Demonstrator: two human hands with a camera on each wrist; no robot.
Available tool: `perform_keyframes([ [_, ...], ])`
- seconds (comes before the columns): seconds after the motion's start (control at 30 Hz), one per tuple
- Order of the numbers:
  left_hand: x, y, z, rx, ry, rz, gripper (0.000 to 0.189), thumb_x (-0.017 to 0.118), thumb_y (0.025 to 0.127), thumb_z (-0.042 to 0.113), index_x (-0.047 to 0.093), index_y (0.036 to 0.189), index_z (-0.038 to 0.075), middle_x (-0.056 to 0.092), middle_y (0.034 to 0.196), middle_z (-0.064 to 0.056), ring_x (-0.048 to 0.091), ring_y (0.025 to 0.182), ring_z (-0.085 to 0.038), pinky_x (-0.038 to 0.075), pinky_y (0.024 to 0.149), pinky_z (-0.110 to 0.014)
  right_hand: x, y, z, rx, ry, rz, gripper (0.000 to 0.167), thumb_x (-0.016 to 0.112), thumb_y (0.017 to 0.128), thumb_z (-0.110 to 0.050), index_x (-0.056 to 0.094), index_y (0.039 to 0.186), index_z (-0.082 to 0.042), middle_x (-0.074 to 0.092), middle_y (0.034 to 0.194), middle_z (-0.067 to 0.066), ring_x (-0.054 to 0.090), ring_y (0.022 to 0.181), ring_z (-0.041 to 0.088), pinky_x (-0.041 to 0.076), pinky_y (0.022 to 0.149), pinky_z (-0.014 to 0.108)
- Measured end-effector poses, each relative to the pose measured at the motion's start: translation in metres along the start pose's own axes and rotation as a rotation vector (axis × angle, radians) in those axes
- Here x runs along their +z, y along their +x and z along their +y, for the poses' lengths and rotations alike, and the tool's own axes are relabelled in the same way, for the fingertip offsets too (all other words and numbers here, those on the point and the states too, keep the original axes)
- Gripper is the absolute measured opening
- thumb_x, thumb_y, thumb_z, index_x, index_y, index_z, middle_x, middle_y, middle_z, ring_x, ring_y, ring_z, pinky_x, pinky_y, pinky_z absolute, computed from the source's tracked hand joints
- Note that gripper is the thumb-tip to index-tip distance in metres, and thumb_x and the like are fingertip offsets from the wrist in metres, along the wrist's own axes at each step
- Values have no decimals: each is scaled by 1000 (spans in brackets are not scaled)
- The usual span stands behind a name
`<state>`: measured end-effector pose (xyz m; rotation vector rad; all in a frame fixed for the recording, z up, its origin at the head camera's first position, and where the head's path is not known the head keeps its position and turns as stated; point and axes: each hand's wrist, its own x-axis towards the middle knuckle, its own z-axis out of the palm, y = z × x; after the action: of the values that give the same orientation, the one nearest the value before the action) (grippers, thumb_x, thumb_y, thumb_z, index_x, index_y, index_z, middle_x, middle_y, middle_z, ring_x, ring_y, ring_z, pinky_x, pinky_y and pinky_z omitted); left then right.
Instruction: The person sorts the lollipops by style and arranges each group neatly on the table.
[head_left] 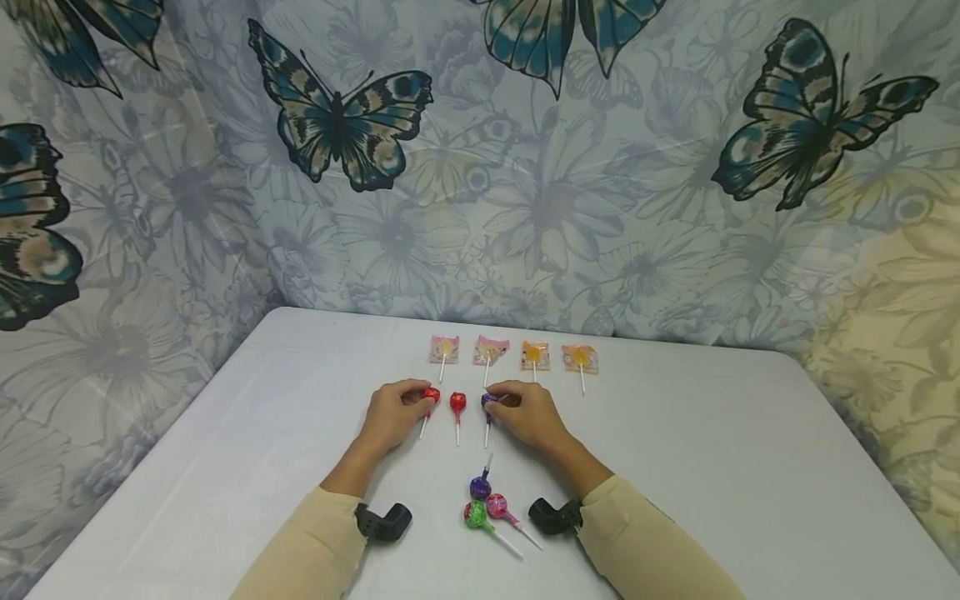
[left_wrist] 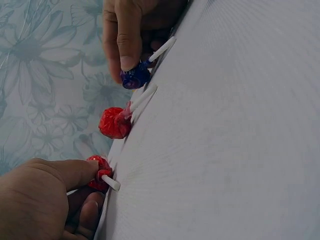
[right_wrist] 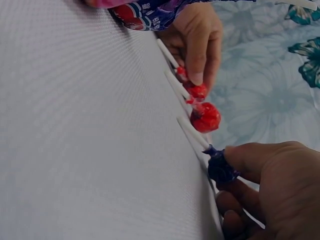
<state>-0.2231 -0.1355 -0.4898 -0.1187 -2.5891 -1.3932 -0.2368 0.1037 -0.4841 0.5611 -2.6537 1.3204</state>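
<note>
My left hand (head_left: pixel 392 414) pinches the head of a red lollipop (left_wrist: pixel 99 172) between thumb and fingers, its white stick pointing toward me. A second red lollipop (head_left: pixel 457 403) lies just to its right, between the two hands, touched by neither. With thumb and fingertips my right hand (head_left: pixel 529 410) pinches a dark purple-blue lollipop (right_wrist: pixel 221 168) by its wrapped head, stick also toward me. These three lollipops stand side by side in a row on the white table (head_left: pixel 675 467).
Behind is a row of flat lollipops in clear wrappers: two pink (head_left: pixel 443 350) (head_left: pixel 491 350), two orange (head_left: pixel 536 357) (head_left: pixel 581 359). Nearer me, between the forearms, a purple lollipop (head_left: pixel 481 487), a pink lollipop (head_left: pixel 497 505) and a green lollipop (head_left: pixel 476 514) lie clustered. A butterfly-patterned wall covering (head_left: pixel 540 208) stands behind the table.
</note>
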Motion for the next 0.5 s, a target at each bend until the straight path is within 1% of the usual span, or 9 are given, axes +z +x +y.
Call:
perform_keyframes([
  [0.13, 0, 1, 0, 0, -6, 0, 23, 75, 82, 7, 74, 105, 5, 61, 78, 0, 53, 71, -15, 46, 63, -30, 1, 0, 1, -11, -8, -4, 18, 76, 83, -11, 75, 101, -9, 68, 86, -4, 57, 72, 11, 48, 62, 30],
  [0.5, -1, 0, 1, -8, -1, -2, 24, 76, 82, 7, 73, 106, 5, 62, 80, 0, 55, 72, -14, 46, 64, -30, 2, 0, 0, 4, -14, 0, 19, 76, 82, -11, 76, 101, -11, 66, 84, -5, 56, 73, 13, 47, 65, 31],
])
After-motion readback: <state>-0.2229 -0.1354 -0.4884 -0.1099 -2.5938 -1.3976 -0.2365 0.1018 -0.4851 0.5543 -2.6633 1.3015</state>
